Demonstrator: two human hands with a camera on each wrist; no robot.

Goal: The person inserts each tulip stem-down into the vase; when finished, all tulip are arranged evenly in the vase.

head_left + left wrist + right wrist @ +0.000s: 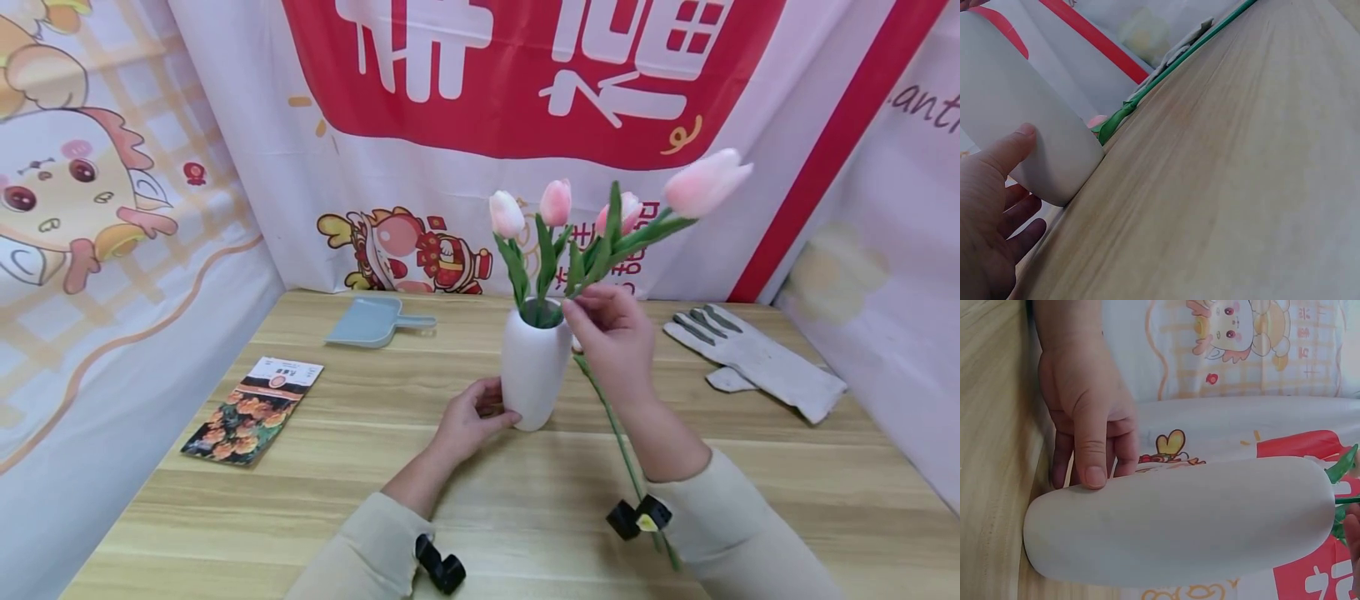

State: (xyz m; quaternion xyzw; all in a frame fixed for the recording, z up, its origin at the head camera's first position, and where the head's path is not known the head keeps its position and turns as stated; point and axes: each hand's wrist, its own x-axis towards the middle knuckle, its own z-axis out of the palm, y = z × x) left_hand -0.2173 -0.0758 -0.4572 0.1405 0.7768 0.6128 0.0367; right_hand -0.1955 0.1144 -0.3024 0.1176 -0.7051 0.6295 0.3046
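Note:
A white vase point(534, 367) stands upright on the wooden table, three pink-and-white tulips point(555, 202) rising from its mouth. My left hand point(468, 417) holds the vase low on its left side; the thumb point(1016, 147) presses the wall in the left wrist view. At the rim, my right hand point(613, 337) pinches the stem of another tulip point(705, 183), whose large bloom leans out to the right. That stem's lower end is hidden by the fingers and rim. Beneath my right forearm lies a further tulip point(617, 421), its bloom mostly covered by the hand.
A light blue dustpan point(367, 322) lies at the back left. Nearer on that side is a seed packet point(255, 410) printed with orange flowers. White-grey work gloves point(757, 358) rest at the right. Printed cloth point(420, 158) hangs behind the table's back edge.

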